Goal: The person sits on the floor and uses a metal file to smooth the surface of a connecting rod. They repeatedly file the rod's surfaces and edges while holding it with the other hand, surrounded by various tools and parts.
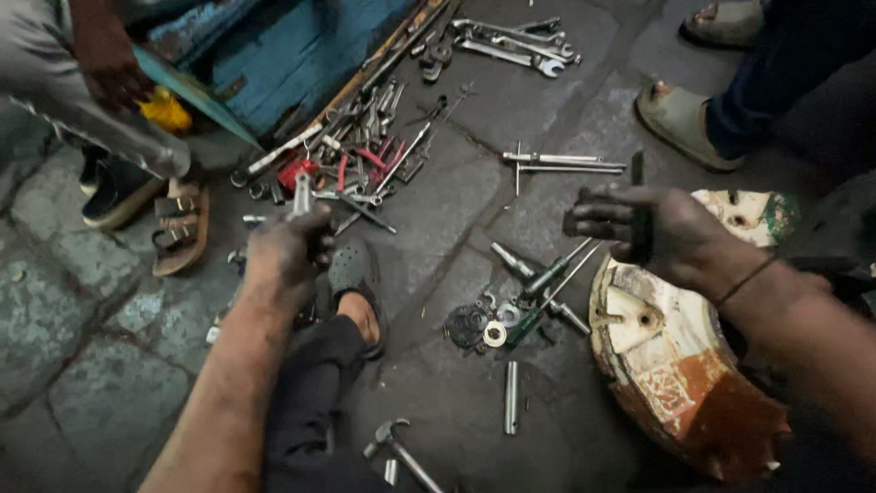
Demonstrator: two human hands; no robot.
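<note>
Tools (365,164) lie all over the stone floor (82,365). The left hand (285,246) grips a metal tool (301,194). The right hand (662,233) holds a dark flat tool (639,205).

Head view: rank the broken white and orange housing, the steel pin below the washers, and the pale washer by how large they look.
1. White and orange housing, far the largest, though nearest the camera.
2. Steel pin.
3. Pale washer, smallest.
</note>
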